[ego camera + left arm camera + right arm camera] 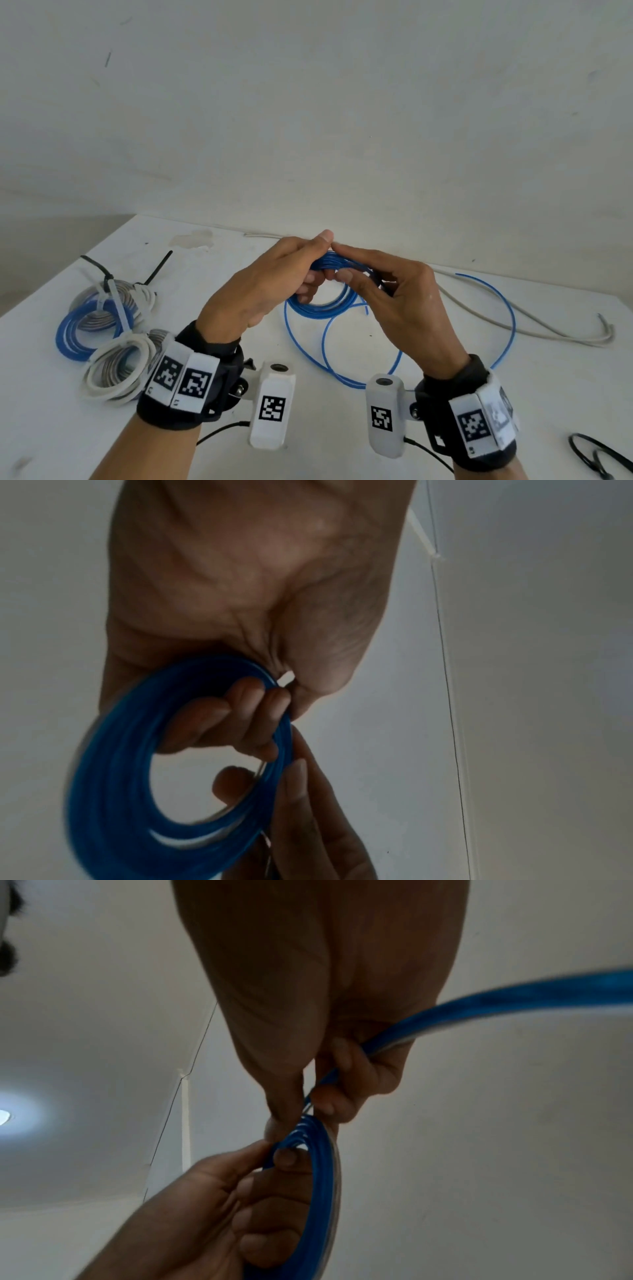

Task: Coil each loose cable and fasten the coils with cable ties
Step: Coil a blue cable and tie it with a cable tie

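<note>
A thin blue cable is partly wound into a coil (320, 301) held above the white table (445, 394) at mid-frame. My left hand (305, 270) grips the top of the blue coil (113, 764) with curled fingers and thumb. Right beside it, my right hand (356, 270) pinches the same blue cable (479, 1007), whose loose length runs off through its fingers. The uncoiled blue cable tail (507, 308) loops over the table to the right and front.
Several tied coils (102, 325), blue, grey and white, lie at the left with black and white cable ties on them. A loose grey cable (534, 325) runs along the back right. Black cable ties (596, 455) lie at the front right corner.
</note>
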A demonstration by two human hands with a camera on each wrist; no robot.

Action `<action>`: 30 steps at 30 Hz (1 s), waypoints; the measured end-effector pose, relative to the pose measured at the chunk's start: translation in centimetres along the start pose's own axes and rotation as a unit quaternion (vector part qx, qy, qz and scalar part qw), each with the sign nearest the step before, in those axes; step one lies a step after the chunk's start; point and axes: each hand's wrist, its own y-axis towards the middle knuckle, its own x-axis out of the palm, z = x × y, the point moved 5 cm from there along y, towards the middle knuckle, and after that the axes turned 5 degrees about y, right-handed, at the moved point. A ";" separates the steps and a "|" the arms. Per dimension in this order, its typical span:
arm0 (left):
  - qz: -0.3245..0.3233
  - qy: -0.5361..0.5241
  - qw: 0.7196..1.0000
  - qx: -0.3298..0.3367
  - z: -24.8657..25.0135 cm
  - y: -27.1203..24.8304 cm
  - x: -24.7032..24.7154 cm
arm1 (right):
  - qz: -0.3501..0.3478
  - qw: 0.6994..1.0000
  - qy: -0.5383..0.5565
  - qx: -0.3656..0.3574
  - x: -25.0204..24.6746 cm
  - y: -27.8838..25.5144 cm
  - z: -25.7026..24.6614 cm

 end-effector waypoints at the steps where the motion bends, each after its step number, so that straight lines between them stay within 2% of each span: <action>1: -0.002 -0.015 1.000 0.004 0.1 0.0 0.0 | -0.009 1.000 0.007 0.002 0.1 0.0 -0.1; 4: 0.005 -0.078 0.997 0.006 0.2 0.0 -0.2 | 0.010 1.000 0.027 -0.008 0.2 0.0 -0.4; 8: 0.013 -0.197 0.980 0.006 0.5 0.2 -0.4 | 0.119 0.988 0.099 -0.015 0.5 -0.3 -0.7; 11: 0.000 -0.254 0.967 0.009 0.6 0.2 -0.2 | 0.134 0.981 0.139 -0.010 1.1 -0.5 -1.0; 16: -0.023 -0.274 0.961 0.002 0.9 0.1 0.1 | 0.130 0.981 0.141 -0.017 0.3 -0.3 -1.1; 20: -0.049 -0.257 0.965 -0.002 0.6 -0.1 0.0 | 0.112 0.985 0.128 -0.029 -0.2 -0.1 -1.1; 24: -0.067 -0.192 0.979 -0.021 0.6 -0.3 0.1 | 0.072 0.989 0.127 -0.025 -0.4 -0.1 -1.0; 28: -0.048 -0.066 0.997 -0.006 0.5 -0.4 0.6 | 0.037 0.993 0.110 -0.022 -0.1 -0.1 -0.7; 30: -0.031 -0.049 0.998 0.011 0.7 -0.4 0.8 | 0.037 0.992 0.117 -0.026 0.0 -0.1 -0.7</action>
